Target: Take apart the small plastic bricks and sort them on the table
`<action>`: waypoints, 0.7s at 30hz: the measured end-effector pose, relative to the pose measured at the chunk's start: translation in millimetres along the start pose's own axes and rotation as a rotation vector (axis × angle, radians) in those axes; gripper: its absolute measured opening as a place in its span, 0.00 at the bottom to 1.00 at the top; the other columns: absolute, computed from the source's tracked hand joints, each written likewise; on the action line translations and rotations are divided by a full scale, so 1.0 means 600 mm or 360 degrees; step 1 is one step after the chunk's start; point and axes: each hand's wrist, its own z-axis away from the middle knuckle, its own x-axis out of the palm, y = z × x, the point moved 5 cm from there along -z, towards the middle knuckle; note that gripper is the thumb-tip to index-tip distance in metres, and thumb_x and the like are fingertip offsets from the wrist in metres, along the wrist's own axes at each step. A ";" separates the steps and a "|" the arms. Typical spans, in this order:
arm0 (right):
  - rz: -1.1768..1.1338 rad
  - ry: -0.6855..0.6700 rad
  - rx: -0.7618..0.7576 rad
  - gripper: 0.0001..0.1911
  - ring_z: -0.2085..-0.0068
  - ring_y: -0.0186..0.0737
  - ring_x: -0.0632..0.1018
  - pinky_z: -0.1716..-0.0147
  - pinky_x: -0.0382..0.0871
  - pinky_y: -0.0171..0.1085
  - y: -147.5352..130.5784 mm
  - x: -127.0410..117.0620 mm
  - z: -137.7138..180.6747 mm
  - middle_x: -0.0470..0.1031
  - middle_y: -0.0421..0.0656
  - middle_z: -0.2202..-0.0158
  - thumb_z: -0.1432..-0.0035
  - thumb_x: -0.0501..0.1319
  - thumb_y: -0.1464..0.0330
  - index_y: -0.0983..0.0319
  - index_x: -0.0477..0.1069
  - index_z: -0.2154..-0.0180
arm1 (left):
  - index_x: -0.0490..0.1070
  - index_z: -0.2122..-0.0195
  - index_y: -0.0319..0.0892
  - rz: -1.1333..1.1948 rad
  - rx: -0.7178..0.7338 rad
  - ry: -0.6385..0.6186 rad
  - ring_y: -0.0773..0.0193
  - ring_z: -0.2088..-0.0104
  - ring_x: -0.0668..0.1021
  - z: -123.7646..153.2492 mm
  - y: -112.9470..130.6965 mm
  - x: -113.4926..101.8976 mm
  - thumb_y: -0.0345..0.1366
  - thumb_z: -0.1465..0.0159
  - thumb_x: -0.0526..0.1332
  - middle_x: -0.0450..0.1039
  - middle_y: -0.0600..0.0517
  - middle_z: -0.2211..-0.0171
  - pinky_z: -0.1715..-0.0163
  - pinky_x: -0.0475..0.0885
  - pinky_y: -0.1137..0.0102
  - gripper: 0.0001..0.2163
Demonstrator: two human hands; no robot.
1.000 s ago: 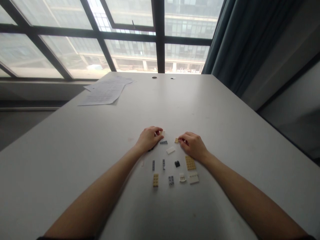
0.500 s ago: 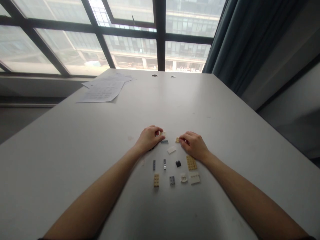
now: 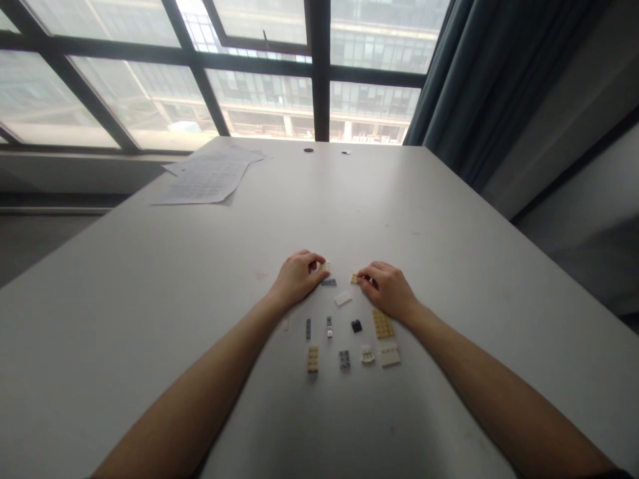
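Note:
My left hand (image 3: pixel 298 278) has its thumb and fingers closed on a cream building brick (image 3: pixel 327 266), which they partly cover. A dark grey plate (image 3: pixel 329 283) lies just below its thumb. Across from it, my right hand (image 3: pixel 387 286) pinches a small tan brick (image 3: pixel 354 279) at its right end. Between and below the hands lies a white flat piece (image 3: pixel 343 299). A larger tan plate (image 3: pixel 383 324) rests beside my right wrist.
Nearer me on the white table (image 3: pixel 319 219) lie a narrow grey plate (image 3: pixel 308 328), a small grey-and-white piece (image 3: pixel 329 326), a black piece (image 3: pixel 356 326), a tan brick (image 3: pixel 313 359), a grey brick (image 3: pixel 344 360) and white pieces (image 3: pixel 390 354). Printed papers (image 3: pixel 204 179) lie far left.

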 end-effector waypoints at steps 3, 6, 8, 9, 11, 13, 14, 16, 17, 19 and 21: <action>0.0015 -0.0006 0.0000 0.05 0.66 0.39 0.73 0.63 0.65 0.37 0.000 0.000 -0.001 0.75 0.43 0.68 0.40 0.59 0.71 0.60 0.74 0.66 | 0.76 0.61 0.42 0.0000 0.0014 0.0010 0.64 0.69 0.72 0.001 0.001 -0.001 0.41 0.44 0.63 0.70 0.52 0.70 0.67 0.67 0.70 0.12; 0.0019 -0.0014 -0.0002 0.05 0.65 0.39 0.73 0.62 0.65 0.37 0.000 0.000 -0.001 0.75 0.43 0.67 0.41 0.59 0.71 0.60 0.74 0.66 | 0.76 0.61 0.42 0.0003 0.0023 0.0024 0.64 0.69 0.72 0.002 0.000 -0.001 0.41 0.44 0.63 0.70 0.52 0.70 0.67 0.66 0.71 0.12; 0.0018 -0.0015 -0.0002 0.05 0.65 0.39 0.73 0.62 0.65 0.37 0.000 0.000 -0.001 0.75 0.43 0.67 0.41 0.59 0.71 0.60 0.74 0.66 | 0.75 0.61 0.42 0.0009 0.0026 0.0031 0.64 0.69 0.72 0.003 0.000 -0.001 0.41 0.44 0.63 0.70 0.53 0.70 0.68 0.66 0.71 0.12; 0.0019 -0.0015 -0.0001 0.05 0.65 0.39 0.73 0.62 0.65 0.37 0.000 0.000 -0.001 0.75 0.43 0.67 0.40 0.59 0.71 0.60 0.74 0.66 | 0.75 0.61 0.42 0.0014 0.0026 0.0034 0.64 0.69 0.72 0.003 0.000 -0.001 0.41 0.44 0.63 0.70 0.53 0.70 0.68 0.66 0.71 0.12; 0.0023 -0.0017 0.0002 0.05 0.65 0.39 0.73 0.62 0.65 0.37 0.000 -0.001 -0.001 0.75 0.43 0.67 0.40 0.59 0.71 0.60 0.74 0.66 | 0.74 0.60 0.42 0.0026 0.0027 0.0040 0.64 0.69 0.72 0.004 0.000 0.000 0.40 0.44 0.63 0.70 0.53 0.70 0.68 0.66 0.71 0.12; 0.0029 -0.0021 0.0002 0.05 0.65 0.39 0.73 0.62 0.65 0.37 -0.001 -0.001 -0.001 0.75 0.42 0.67 0.40 0.59 0.71 0.60 0.74 0.66 | 0.73 0.60 0.42 0.0037 0.0027 0.0044 0.64 0.69 0.72 0.005 0.000 -0.001 0.40 0.44 0.63 0.70 0.53 0.70 0.67 0.66 0.71 0.11; 0.0031 -0.0023 0.0002 0.05 0.65 0.39 0.74 0.62 0.65 0.37 -0.001 -0.001 -0.001 0.75 0.42 0.67 0.40 0.59 0.71 0.60 0.74 0.66 | 0.73 0.61 0.42 0.0043 0.0027 0.0046 0.64 0.69 0.72 0.006 0.001 -0.001 0.40 0.44 0.63 0.71 0.53 0.70 0.67 0.66 0.71 0.11; 0.0029 -0.0027 0.0004 0.05 0.65 0.39 0.74 0.62 0.65 0.36 -0.002 0.000 -0.001 0.75 0.43 0.67 0.40 0.59 0.71 0.60 0.75 0.66 | 0.73 0.61 0.42 0.0052 0.0028 0.0051 0.64 0.70 0.72 0.007 0.001 -0.001 0.39 0.44 0.63 0.71 0.53 0.70 0.67 0.66 0.71 0.11; 0.0026 -0.0026 0.0007 0.05 0.65 0.38 0.74 0.62 0.65 0.36 -0.002 0.000 -0.001 0.75 0.42 0.67 0.40 0.59 0.71 0.60 0.75 0.66 | 0.73 0.61 0.42 0.0056 0.0028 0.0053 0.64 0.70 0.72 0.007 0.001 -0.001 0.39 0.44 0.63 0.71 0.53 0.70 0.68 0.66 0.71 0.11; 0.0019 -0.0026 0.0010 0.05 0.65 0.38 0.73 0.62 0.65 0.36 -0.002 0.000 -0.002 0.75 0.42 0.67 0.40 0.59 0.71 0.60 0.75 0.66 | 0.73 0.61 0.42 0.0064 0.0028 0.0058 0.64 0.70 0.72 0.007 0.001 -0.001 0.39 0.44 0.62 0.71 0.54 0.71 0.68 0.66 0.71 0.11; 0.0018 -0.0029 0.0010 0.05 0.65 0.38 0.73 0.62 0.65 0.36 -0.002 0.000 -0.002 0.75 0.42 0.67 0.40 0.59 0.71 0.61 0.75 0.65 | 0.72 0.60 0.43 0.0073 0.0028 0.0064 0.65 0.70 0.72 0.008 0.002 -0.001 0.38 0.43 0.62 0.70 0.54 0.71 0.68 0.66 0.71 0.11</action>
